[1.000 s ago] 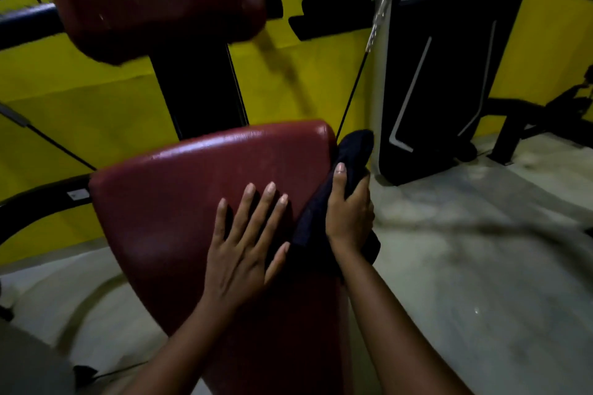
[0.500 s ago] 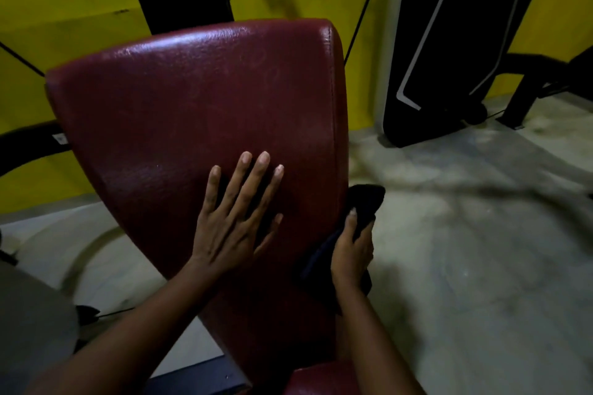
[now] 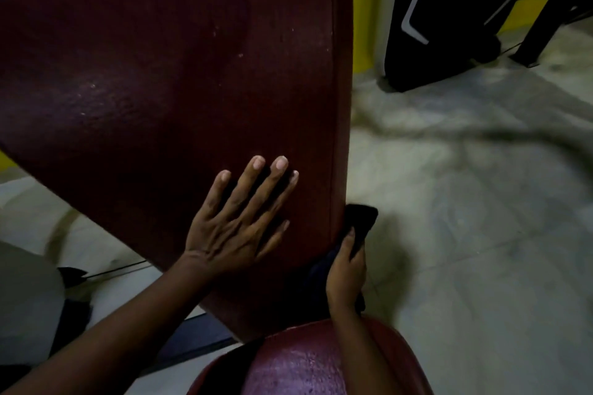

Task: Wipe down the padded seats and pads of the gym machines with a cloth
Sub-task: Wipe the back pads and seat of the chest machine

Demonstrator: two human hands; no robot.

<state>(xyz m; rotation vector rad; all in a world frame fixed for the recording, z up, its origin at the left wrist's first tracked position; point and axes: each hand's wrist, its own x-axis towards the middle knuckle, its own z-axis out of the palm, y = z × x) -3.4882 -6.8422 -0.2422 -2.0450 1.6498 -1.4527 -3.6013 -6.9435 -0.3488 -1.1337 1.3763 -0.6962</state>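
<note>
Pale, mottled floor (image 3: 465, 202) runs back to a yellow wall (image 3: 364, 26), where a black machine housing (image 3: 449, 9) with white stripes stands. The dark red back pad (image 3: 160, 58) fills the upper left of the view, tilted, its lower end close above the red seat pad (image 3: 305, 365). My left hand (image 3: 237, 228) lies flat on the back pad's face, fingers straight and spread, holding nothing. My right hand (image 3: 345, 276) sits low at the pad's right edge, fingers curled round the dark cloth (image 3: 361, 221), which presses against that edge. The cloth's upper end projects above my fingers. Light is dim, and the cloth's lower part is indistinct.
</note>
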